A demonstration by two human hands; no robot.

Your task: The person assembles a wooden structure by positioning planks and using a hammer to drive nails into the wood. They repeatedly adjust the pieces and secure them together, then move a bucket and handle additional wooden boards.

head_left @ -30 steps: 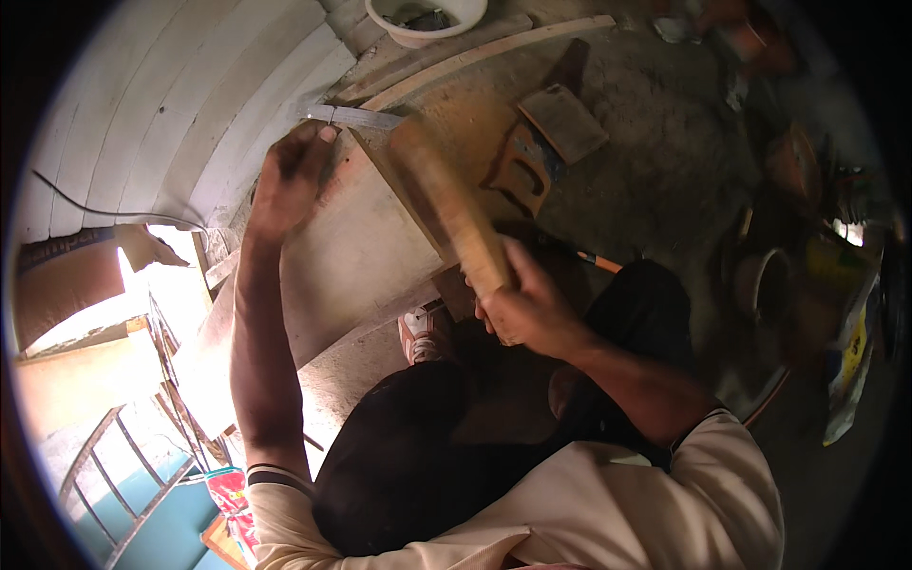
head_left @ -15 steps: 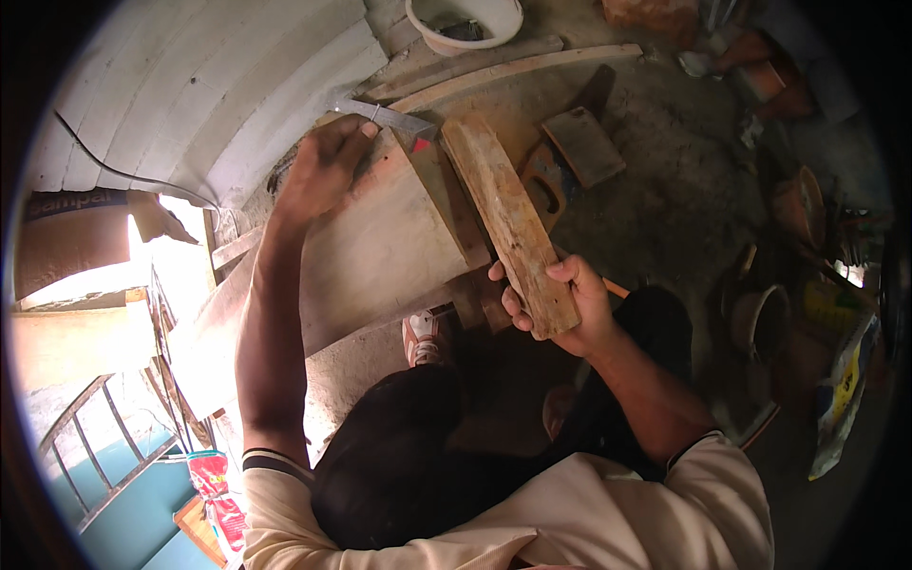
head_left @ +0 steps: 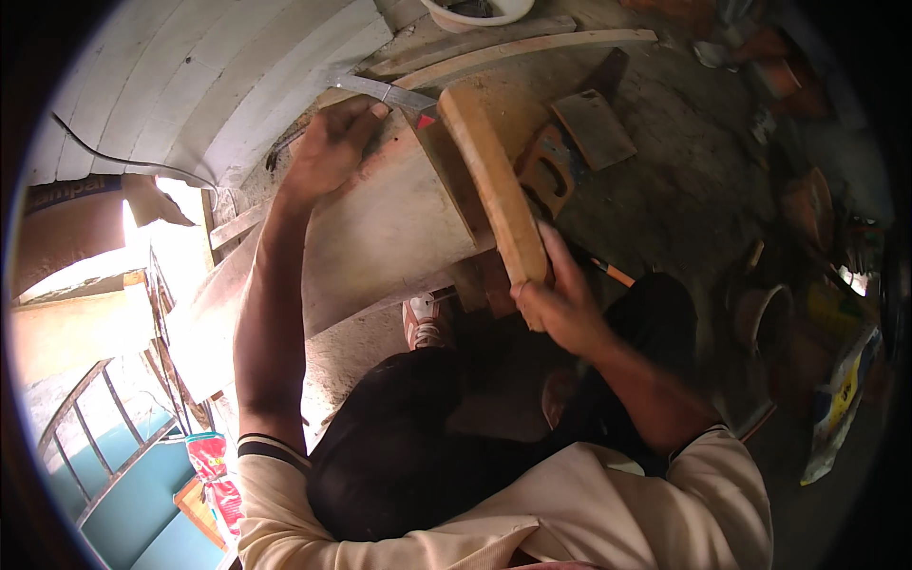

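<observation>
Timber point(head_left: 493, 185) clamped in right fingers point(head_left: 559, 264) has turned smoother-side-up; left fingers point(head_left: 370, 120) pinch a nail point(head_left: 387, 92).

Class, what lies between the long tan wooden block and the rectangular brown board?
Between block and board, the head view shows a brown wooden saw handle.

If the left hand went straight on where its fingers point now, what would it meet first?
Past the thin nail it seems to pinch, the left hand would probably meet the flat metal strip first; depth is unclear.
</observation>
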